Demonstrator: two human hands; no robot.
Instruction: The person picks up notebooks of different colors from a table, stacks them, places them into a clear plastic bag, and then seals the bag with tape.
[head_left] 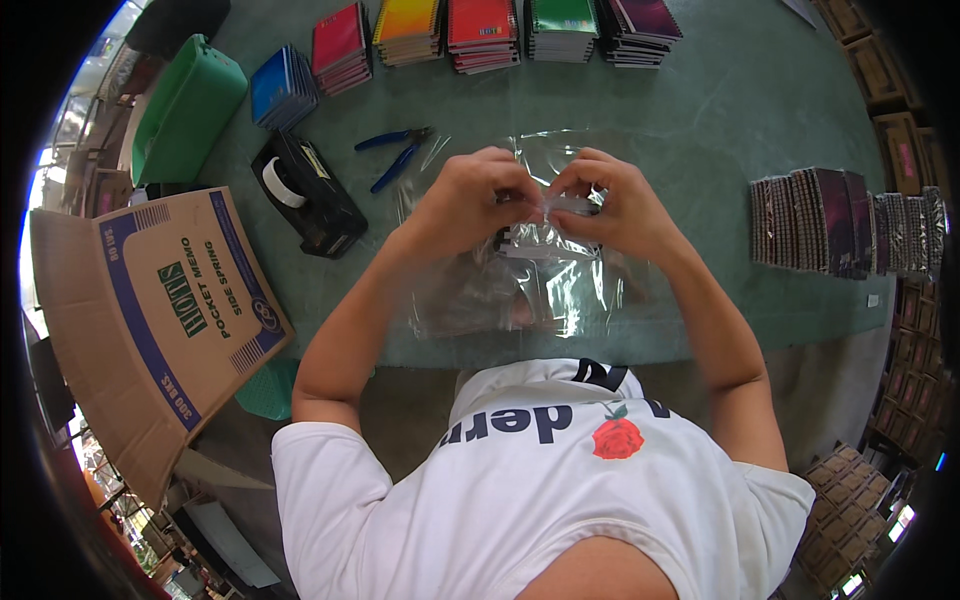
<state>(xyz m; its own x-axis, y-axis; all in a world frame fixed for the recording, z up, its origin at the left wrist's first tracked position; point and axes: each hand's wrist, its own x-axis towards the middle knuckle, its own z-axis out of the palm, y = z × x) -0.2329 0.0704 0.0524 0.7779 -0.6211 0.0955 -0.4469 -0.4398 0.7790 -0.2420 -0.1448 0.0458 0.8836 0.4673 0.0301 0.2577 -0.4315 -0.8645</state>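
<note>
Person wears a white short-sleeved T-shirt (520, 500) with dark blue lettering and a red rose print (617, 438) on the chest; forearms bare.

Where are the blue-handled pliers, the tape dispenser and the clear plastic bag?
blue-handled pliers (397, 158), head view, on the handles.
tape dispenser (312, 197), head view, on its black body.
clear plastic bag (545, 285), head view, on the lower sheet.

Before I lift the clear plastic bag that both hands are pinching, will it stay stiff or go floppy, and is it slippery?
Probably floppy: the clear plastic bag already lies wrinkled on the table. Its glossy glare suggests a slippery film, and it looks very light where the left hand and right hand pinch it.
</note>
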